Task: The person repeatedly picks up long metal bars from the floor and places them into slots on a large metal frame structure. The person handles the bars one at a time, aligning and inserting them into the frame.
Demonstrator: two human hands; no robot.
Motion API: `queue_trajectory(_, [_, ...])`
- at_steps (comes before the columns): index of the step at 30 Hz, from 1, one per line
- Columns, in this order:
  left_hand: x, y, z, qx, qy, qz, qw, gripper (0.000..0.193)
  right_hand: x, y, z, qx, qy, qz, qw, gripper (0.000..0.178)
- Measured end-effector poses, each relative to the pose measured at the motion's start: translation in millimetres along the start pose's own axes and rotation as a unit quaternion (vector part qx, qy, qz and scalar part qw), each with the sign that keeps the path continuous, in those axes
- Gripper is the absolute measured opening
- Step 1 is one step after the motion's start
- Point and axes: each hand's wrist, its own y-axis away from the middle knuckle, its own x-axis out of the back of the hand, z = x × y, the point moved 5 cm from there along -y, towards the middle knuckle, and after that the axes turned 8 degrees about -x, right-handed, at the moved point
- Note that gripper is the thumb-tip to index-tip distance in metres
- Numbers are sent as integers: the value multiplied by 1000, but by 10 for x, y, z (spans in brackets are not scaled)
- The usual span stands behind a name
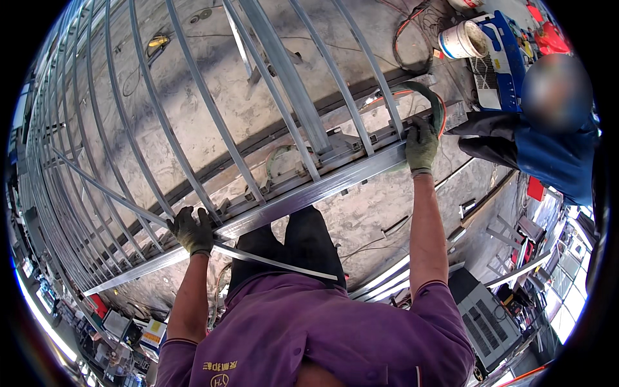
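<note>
A long shiny metal rail (pixel 316 196) crosses in front of my body, with several thin upright metal bars (pixel 205 97) running away from it like a fence panel. My gloved left hand (pixel 192 231) is at the rail's near side, its fingers closed around a thin metal strip (pixel 274 261). That strip runs slantwise under the hand, one end near my waist, the other across the bars. My gloved right hand (pixel 422 145) grips the rail's right end, fingers over its top; its palm side is hidden. A wider metal post (pixel 290 84) stands among the bars.
At right another person in a blue top (pixel 556 155) is close to the rail's end. A white bucket (pixel 463 40) and a blue machine (pixel 500 64) are beyond, near coiled hoses (pixel 412 39). A grey vented box (pixel 483 316) stands at lower right. Metal lengths lie on the floor.
</note>
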Motion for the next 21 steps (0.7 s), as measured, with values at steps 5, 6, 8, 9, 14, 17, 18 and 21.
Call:
queue_trajectory(5, [0,1,-16,13,6,-10,1000,31,-1,-3,-28,-14,3,-3,1000,17])
queue_trajectory(6, [6,1,-18,11,0,-12,1000,32,-5,-6,-33,-11,4,-2,1000,16])
queue_trajectory(8, [2,-13,1,5,-11,-14,1000,33,-11,4,-1,-21,-5,-4,1000,17])
queue_trajectory(9, [11,-13,-13,6,-16,-16,1000,33,-21,16,12,-26,-10,-5,1000,18])
queue_trajectory(14, [-48,-11,-26,-5,-19,-13,1000,33,-24,32,229,-83,-121,-20,989,24])
queue_trajectory(17, [-69,27,-44,3,2,-23,1000,29,-26,47,337,-137,-196,-46,970,27])
queue_trajectory(18, [-88,24,-38,-2,1,-19,1000,29,-32,49,400,-137,-200,-46,969,27])
queue_trajectory(21, [-74,21,-30,0,0,-23,1000,27,-23,24,353,-127,-179,-32,975,28])
